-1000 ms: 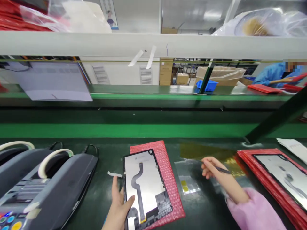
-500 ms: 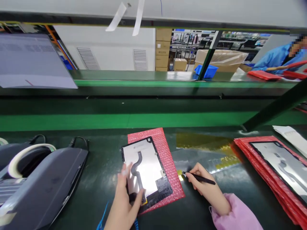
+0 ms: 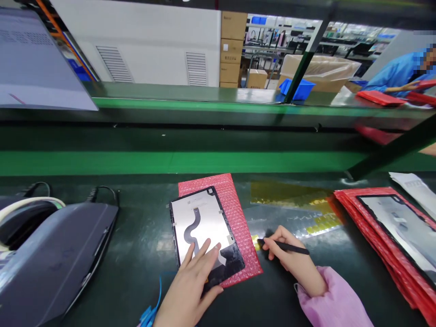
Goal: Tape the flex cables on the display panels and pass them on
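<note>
Flat panel [image 3: 200,220] pressed down on a red padded sheet [image 3: 236,209]; a thin black tool [image 3: 288,247] is gripped beside it.

At far left a grey machine [image 3: 57,259] is seen on the dark bench [image 3: 136,254], well apart from the work. The left hand [image 3: 194,284] is laid open and flat, fingers spread, on the panel's lower end; nothing is grasped. The panel lies face down, slightly tilted, wholly on the padded sheet. The right hand [image 3: 289,256] is closed around the tool, whose tip is pointed left at a small yellow tab [image 3: 255,239] just beside the sheet's right edge. Farther right, a stack of red sheets [image 3: 354,209] bearing a second panel [image 3: 398,218] is noted.
</note>
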Available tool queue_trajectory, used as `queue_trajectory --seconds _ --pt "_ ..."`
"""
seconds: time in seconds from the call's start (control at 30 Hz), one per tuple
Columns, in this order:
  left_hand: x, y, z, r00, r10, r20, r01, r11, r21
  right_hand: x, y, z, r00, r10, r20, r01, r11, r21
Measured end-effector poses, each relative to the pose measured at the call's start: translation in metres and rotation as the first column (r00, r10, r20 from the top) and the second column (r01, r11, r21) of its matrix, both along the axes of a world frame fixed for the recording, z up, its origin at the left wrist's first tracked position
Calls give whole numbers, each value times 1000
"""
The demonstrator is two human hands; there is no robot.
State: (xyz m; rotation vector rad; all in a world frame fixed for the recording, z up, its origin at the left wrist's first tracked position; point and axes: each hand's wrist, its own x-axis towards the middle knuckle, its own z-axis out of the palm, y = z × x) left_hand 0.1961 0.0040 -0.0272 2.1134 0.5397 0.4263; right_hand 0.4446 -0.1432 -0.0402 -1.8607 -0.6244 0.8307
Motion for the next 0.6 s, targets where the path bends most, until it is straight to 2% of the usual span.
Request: queue_trajectory --seconds 0.13,0.33,0.6 --pt "-1 0 -2 999 -30 -12 31 997 64 -1 -4 0 1000 17 -3 -17 1000 4" --pt "1 0 -2 999 -50 -17 51 997 54 2 -3 8 995 97 0 -97 995 -32" --pt "0 0 -3 999 -50 3 50 997 54 3 0 10 998 63 -16 -64 997 -51"
